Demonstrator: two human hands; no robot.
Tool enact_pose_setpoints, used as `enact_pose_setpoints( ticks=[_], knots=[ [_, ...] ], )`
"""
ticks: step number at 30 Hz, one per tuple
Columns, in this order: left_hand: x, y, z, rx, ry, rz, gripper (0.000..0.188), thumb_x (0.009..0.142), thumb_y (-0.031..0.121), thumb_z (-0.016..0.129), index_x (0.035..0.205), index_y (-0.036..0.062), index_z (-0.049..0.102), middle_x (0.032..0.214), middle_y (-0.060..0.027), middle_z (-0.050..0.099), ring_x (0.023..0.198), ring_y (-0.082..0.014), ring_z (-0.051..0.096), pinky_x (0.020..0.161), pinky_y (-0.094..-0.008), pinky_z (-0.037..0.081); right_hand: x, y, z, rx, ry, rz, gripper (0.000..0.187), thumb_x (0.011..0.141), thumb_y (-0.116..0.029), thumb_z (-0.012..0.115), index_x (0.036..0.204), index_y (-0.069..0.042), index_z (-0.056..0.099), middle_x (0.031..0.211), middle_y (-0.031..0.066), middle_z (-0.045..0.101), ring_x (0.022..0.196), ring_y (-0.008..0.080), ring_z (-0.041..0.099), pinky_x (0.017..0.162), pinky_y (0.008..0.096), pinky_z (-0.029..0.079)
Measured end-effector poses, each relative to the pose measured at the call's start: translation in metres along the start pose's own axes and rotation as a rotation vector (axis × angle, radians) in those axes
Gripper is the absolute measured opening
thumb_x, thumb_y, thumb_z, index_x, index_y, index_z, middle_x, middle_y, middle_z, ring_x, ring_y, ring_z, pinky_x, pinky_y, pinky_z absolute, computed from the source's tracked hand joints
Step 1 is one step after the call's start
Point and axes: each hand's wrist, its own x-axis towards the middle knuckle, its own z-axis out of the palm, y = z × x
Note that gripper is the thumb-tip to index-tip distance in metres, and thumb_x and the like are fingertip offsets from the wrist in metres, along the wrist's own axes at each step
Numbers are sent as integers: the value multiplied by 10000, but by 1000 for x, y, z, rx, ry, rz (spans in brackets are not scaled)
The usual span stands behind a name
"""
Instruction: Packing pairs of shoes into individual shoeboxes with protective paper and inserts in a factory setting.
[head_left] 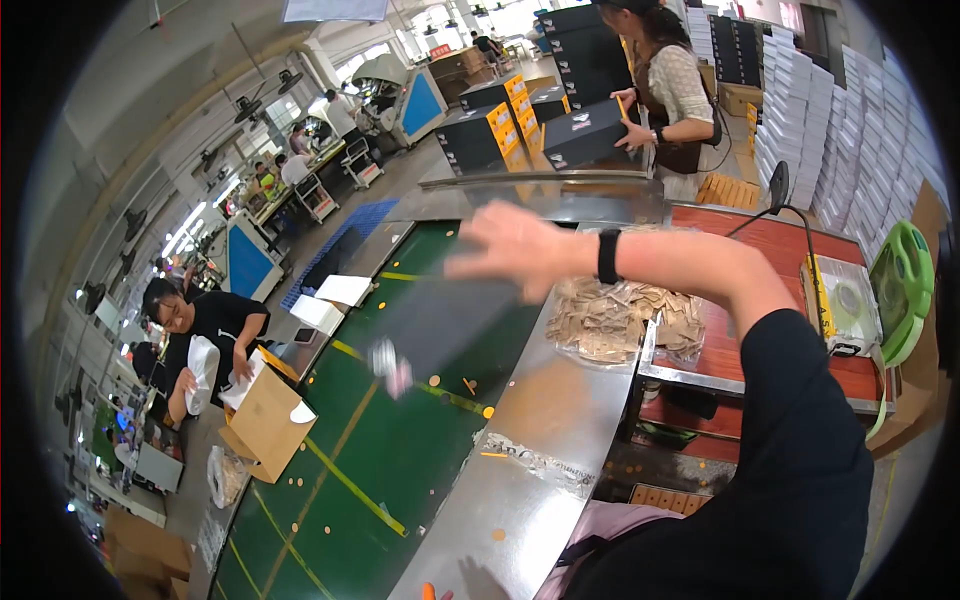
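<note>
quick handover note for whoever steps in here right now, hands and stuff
Right hand: stretched out over the green conveyor belt, on the end of a blurred dark flat box; grip unclear.
Left hand: out of view.
Clear bag of small tan paper packets sits on the steel ledge beside the belt.
Done: dark box is over the belt.
Left: cannot tell whether it is set down.

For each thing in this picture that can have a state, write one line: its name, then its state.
right hand: open, blurred, touching the dark box
dark box: closed, blurred, over the green belt
green belt: bare but for small scraps
bag of paper tags: lying full
brown carton: open, tilted
</note>
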Motion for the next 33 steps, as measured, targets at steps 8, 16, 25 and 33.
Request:
enact_pose_setpoints(
  ticks=[8,16,25,33],
  knots=[
    [22,5,22,103,-97,-98,523,1065,379,329,1448,36,425,1290,-210,580,1177,-271,558,1011,-390,413,14,-29,20,115,124,71,746,589,-434,800,1257,-184,580,1409,203,381,1298,463,328,1025,573,330],
    [43,104,32,-230,-226,422,766,977,514,475,1490,-19,278,1230,-233,600,1111,-319,593,1007,-438,431,-98,-179,112,591,-530,-133,903,690,-524,771,1460,-206,423,1581,221,150,1419,522,148,1100,625,227],
    [48,195,60,-1050,-677,998,901,904,582,580,1573,237,84,926,-47,599,768,-188,506,735,-381,379,-169,-276,177,494,-323,294,741,850,-608,576,1435,-174,441,1483,220,355,1344,493,300,1095,600,246],
    [62,207,51,-981,-1026,873,669,951,409,595,1477,171,256,957,-29,621,859,-214,573,814,-425,447,-167,-277,174,489,-270,340,668,874,-600,551,1389,-179,491,1474,185,389,1330,462,344,1094,587,259]
  ],
)
